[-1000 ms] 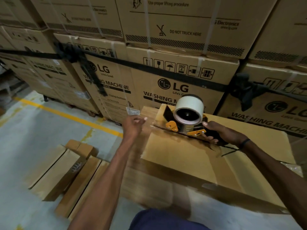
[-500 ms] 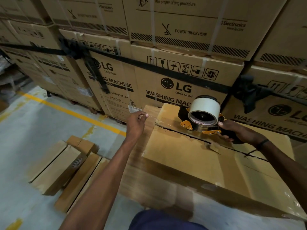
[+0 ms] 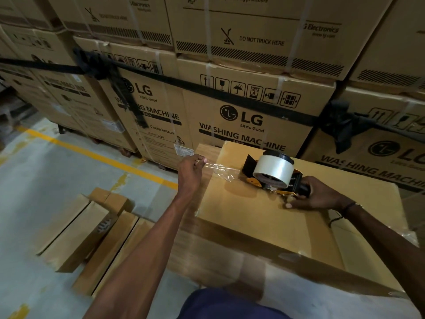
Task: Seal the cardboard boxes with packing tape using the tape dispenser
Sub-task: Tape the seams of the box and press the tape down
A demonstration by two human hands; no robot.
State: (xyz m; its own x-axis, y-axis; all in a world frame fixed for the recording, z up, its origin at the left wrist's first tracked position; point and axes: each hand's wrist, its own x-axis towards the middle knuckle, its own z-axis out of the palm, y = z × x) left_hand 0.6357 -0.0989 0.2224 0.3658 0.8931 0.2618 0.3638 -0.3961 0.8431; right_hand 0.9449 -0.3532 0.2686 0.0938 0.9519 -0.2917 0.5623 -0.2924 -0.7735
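Note:
A large cardboard box stands in front of me with its top flaps closed. On its top sits a black and orange tape dispenser carrying a white tape roll. My right hand grips the dispenser's handle. My left hand pinches the free end of the clear tape at the box's far left edge. The tape stretches from my fingers to the dispenser, just above the box top.
A wall of stacked LG washing machine cartons, bound by a black strap, rises right behind the box. Several flat cardboard packs lie on the concrete floor at the left. A yellow floor line runs along the cartons.
The dispenser has moved right and towards me across the box top. A stretch of clear tape now spans from my left hand to the roll. My left hand stays at the box's left edge.

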